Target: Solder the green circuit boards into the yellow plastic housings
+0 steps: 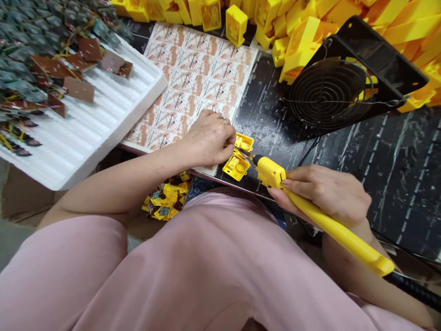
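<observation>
My right hand (325,191) is wrapped round the yellow handle of a soldering iron (272,171). The iron's tip points left and meets the inside of a small yellow plastic casing (237,166) at the table's front edge. My left hand (210,138) wears a ring and sits against the casing's left side. Its fingers are pinched together beside the iron's tip, and what they hold is hidden. Small parts show inside the casing, too little to name.
A black fan (327,92) with a wire guard stands at the right, before piled yellow casings (310,37). Left is a white foam tray (113,101) with many wired circuit boards (79,89). A printed sheet (193,69) lies between. Below the table, a box holds yellow pieces (168,200).
</observation>
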`<state>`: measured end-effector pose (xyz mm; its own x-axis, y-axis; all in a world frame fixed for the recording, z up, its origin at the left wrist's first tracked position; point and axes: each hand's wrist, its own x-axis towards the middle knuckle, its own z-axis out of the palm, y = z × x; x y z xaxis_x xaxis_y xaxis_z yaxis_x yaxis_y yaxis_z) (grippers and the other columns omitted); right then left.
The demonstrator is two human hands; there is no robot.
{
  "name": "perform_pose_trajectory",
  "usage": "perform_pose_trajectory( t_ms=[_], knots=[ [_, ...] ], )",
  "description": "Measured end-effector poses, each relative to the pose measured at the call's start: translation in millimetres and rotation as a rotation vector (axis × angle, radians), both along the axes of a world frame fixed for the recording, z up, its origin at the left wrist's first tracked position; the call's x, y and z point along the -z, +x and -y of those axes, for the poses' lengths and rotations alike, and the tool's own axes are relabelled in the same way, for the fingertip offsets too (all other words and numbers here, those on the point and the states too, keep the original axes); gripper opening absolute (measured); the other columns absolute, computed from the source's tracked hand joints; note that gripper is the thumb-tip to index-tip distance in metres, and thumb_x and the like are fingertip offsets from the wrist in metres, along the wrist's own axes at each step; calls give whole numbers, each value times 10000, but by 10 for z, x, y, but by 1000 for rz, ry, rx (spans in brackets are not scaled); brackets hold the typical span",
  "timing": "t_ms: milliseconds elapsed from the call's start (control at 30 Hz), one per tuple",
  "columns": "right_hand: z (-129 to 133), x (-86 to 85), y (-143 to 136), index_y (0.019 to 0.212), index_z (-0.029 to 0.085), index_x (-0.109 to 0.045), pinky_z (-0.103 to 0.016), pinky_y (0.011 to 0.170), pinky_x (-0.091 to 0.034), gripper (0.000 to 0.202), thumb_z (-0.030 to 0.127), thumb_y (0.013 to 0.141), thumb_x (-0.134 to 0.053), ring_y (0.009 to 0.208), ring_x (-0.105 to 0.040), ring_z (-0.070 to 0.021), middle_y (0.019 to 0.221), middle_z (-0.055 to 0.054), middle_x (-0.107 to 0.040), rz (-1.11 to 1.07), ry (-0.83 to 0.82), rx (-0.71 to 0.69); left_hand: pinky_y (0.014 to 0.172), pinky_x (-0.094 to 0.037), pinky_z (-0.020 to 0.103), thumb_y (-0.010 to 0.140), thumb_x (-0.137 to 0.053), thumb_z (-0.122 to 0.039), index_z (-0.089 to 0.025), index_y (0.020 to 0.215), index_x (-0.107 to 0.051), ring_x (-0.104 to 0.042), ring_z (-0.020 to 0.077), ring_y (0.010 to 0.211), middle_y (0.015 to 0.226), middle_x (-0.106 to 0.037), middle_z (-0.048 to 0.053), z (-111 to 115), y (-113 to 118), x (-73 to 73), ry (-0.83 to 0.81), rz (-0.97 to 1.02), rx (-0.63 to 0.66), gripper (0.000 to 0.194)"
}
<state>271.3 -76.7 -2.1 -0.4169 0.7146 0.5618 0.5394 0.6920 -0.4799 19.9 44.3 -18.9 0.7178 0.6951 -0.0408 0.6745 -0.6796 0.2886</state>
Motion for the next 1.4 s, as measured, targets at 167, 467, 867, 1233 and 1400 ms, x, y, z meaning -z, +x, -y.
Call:
perform_pose_trajectory(
  t_ms=[167,467,867,1233,1400],
  knots=[
    [52,-60,1,862,279,-651,-230,494,-569,134,247,931,-762,592,-713,-136,687,40,-713,-65,6,142,877,-475,432,832,-510,-280,-188,782,-743,-636,236,809,731,-698,60,-17,-20,10,-2,12,21,255],
    [211,244,93,1123,304,-755,-276,490,-576,376,161,794,-867,608,-725,-178,840,10,-789,-209,66,344,857,-493,416,830,-525,-291,-192,793,-735,-658,239,788,713,-685,53,-17,-20,26,-9,-10,18,234],
    [151,222,155,914,320,-850,-355,486,-316,297,594,799,-857,534,-520,-164,625,-28,-637,-557,655,997,1177,-441,594,921,-678,-534,-195,1217,-723,-443,416,1511,1563,-568,180,50,-31,-116,-3,34,523,453],
    [146,258,343,806,384,-845,-446,555,-362,199,525,682,-911,484,-535,-215,622,-20,-693,-667,773,1065,1014,-563,416,1010,-517,-278,-183,1248,-733,-729,276,1145,1274,-751,115,-534,-150,-746,-48,-224,192,335],
    [186,324,481,755,419,-835,-462,525,-306,165,528,636,-868,428,-446,-223,543,-31,-636,-667,808,1154,1326,-287,568,837,-645,-158,-181,1611,-398,-221,364,1651,1763,-266,154,-1460,894,-160,199,46,269,813]
  ],
)
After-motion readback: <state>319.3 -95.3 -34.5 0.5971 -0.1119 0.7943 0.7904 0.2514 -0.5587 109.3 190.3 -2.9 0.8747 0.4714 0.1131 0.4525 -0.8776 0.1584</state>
